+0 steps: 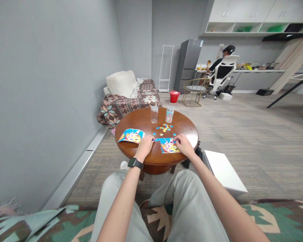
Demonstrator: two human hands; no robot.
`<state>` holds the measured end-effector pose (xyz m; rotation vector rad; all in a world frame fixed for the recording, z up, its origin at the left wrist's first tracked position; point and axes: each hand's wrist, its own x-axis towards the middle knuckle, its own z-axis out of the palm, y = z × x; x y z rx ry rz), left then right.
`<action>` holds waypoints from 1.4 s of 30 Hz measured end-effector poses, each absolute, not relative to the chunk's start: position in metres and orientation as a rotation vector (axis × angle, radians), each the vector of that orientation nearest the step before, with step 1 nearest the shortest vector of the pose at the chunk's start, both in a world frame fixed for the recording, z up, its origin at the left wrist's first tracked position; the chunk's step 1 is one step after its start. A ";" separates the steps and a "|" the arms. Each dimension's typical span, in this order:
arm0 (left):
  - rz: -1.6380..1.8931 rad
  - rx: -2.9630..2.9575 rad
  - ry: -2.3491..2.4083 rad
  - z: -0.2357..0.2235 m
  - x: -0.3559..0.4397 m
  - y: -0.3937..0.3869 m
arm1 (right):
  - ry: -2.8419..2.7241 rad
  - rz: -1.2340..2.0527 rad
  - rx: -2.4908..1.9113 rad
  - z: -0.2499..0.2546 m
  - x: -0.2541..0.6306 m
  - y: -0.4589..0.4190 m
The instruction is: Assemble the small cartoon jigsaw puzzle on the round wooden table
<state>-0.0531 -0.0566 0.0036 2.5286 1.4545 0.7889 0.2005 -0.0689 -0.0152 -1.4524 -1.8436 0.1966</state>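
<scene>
Our left grip rests curved on the round wooden surface, just beside a small blue jigsaw piece. Our right grip sits at the far edge of a partly joined patch of jigsaw pieces. We cannot tell whether either grip is pinching a piece or merely resting. The pieces look like thin, light card, stiff but easily nudged apart, so their edges seem the best place to take hold. The patch lies between our grips, near the surface's near edge. Loose pieces lie farther off, a printed picture sheet lies left, and a clear bottle and printed canister stand far.
</scene>
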 end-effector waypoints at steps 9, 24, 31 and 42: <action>0.780 2.551 1.427 0.007 -0.053 -0.061 | -1.847 0.201 -1.445 -0.015 0.201 -0.069; 0.671 2.613 1.617 0.013 -0.048 -0.067 | -1.833 0.185 -1.449 -0.016 0.202 -0.069; 0.531 2.691 1.720 0.019 -0.044 -0.075 | -1.557 0.052 -1.693 -0.014 0.205 -0.062; 0.624 2.729 1.705 0.014 -0.046 -0.072 | -1.708 0.352 -1.822 -0.002 0.226 -0.026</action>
